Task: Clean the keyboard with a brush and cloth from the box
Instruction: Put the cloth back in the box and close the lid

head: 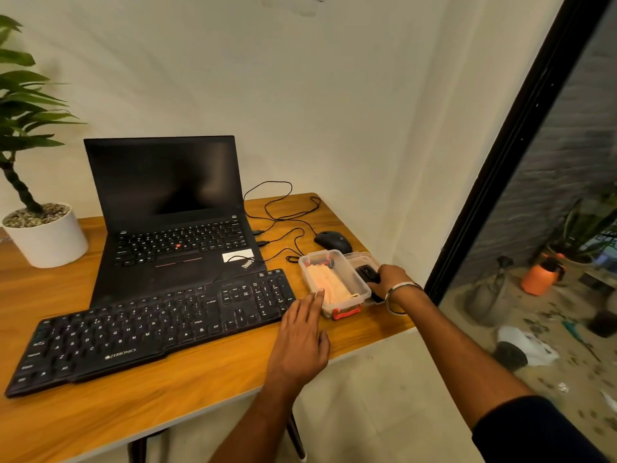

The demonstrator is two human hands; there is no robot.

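A black keyboard [153,329] lies across the front of the wooden table [200,389]. To its right stands a clear plastic box [362,290] with red latches, and a pale orange cloth [329,282] lies inside. My left hand [303,339] is flat with straight fingers, its fingertips touching the box's near left wall. My right hand [389,279] grips a black brush [367,274] at the box's right side, over the clear lid [362,259] lying there. Most of the brush is hidden by my fingers.
An open black laptop [173,212] sits behind the keyboard. A black mouse [333,241] with looping cables lies behind the box. A potted plant [43,232] stands at the far left. The table's right edge is close to the box, beside a glass door [534,162].
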